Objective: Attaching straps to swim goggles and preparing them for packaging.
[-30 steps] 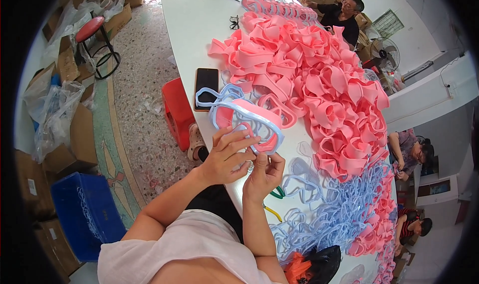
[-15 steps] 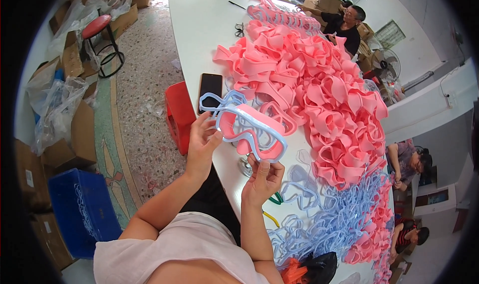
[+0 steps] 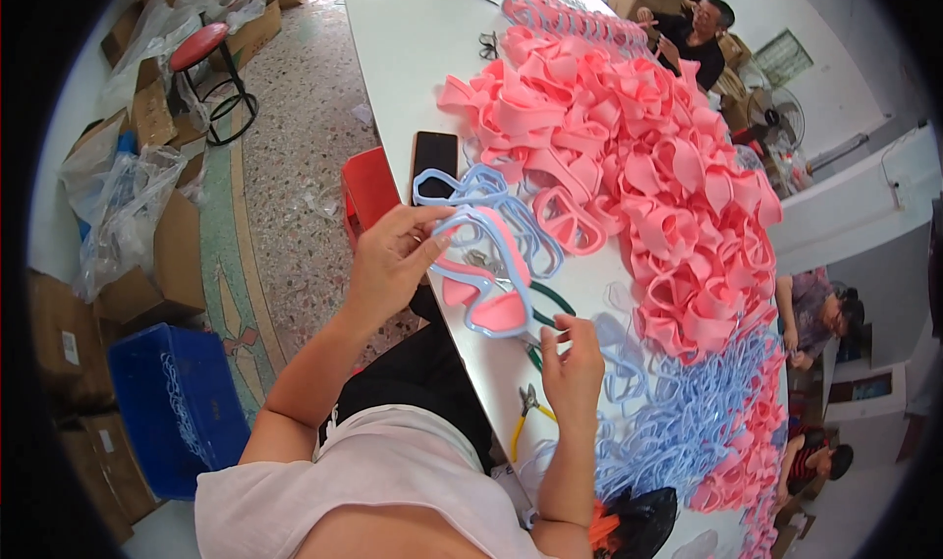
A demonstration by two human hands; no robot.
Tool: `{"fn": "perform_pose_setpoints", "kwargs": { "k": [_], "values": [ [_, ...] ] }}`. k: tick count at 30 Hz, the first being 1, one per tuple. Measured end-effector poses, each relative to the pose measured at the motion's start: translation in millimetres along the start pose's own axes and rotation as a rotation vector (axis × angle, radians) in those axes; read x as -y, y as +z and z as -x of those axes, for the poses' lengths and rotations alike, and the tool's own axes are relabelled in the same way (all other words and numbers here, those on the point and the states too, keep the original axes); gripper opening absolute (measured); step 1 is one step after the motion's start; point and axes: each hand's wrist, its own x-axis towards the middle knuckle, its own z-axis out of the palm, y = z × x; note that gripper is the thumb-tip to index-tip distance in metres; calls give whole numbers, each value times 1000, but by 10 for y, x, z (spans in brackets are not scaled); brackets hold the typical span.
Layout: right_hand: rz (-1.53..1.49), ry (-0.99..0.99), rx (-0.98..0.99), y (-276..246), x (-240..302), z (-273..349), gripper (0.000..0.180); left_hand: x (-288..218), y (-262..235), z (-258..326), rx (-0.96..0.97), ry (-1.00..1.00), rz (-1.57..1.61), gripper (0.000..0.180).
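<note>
The right hand [image 3: 573, 363] is nearest the body, fingers bent and closed on the lower end of a swim mask [image 3: 483, 279], a light blue frame over a pink rubber skirt. From that pinch the mask runs up and away to the left, its long axis slanting from the right hand's fingertips toward the left hand [image 3: 391, 262]. The left hand holds the far upper end, thumb and fingers curled round the blue rim (its fingertips lie along the top edge, the palm to the outside). So the mask spans the gap between the two grips, lifted clear of the white table [image 3: 413, 48] and tilted with its pink face toward the person. The right hand has only a corner of it; the left hand has the fuller hold.

Just below the right hand lie yellow-handled pliers [image 3: 528, 417] on the table edge. Beyond the mask, past the left hand's fingertips, sit a few loose blue frames [image 3: 491, 191] and a black phone [image 3: 434, 156]. Right of the right hand spreads a heap of pale blue straps [image 3: 688, 421]. Farther out, a big pile of pink skirts [image 3: 629, 166] covers the table, with a seated person [image 3: 693, 33] at its far end.
</note>
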Motion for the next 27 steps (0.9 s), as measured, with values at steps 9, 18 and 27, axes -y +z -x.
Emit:
{"fn": "perform_pose_setpoints", "kwargs": {
  "k": [9,18,27],
  "values": [
    [685,-283,377,167,-795,100,37,-389,-42,12,138,115,-554,32],
    [779,-13,502,154,-496,12,34,-460,-171,101,126,239,-586,40],
    [401,-245,132,-381,148,-128,46,-510,-155,136,151,303,-649,45]
  ]
}}
